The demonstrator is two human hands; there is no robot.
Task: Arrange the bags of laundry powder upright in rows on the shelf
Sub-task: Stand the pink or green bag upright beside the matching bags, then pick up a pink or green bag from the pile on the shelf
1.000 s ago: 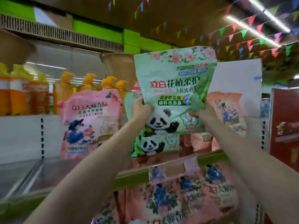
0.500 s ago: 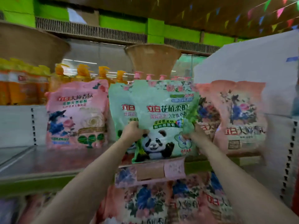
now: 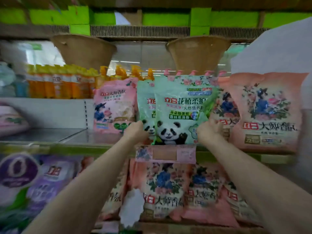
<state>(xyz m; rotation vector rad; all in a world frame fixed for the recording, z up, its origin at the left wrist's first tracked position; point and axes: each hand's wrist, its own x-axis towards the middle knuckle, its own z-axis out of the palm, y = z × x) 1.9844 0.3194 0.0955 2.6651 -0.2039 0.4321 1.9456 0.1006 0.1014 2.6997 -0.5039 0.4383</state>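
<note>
Head view: left hand [image 3: 135, 132] and right hand [image 3: 208, 130] grip the green panda bag [image 3: 182, 108] by its lower edges, upright. Second green bag [image 3: 145, 102] stands directly behind, left of the grip.

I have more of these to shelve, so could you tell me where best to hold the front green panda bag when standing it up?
Judging by this pose, hold the front green panda bag low on its two side edges, from the front, as the left hand and right hand do. It stands upright and wide, so a low two-sided grip should keep the soft pouch from sagging.
</note>
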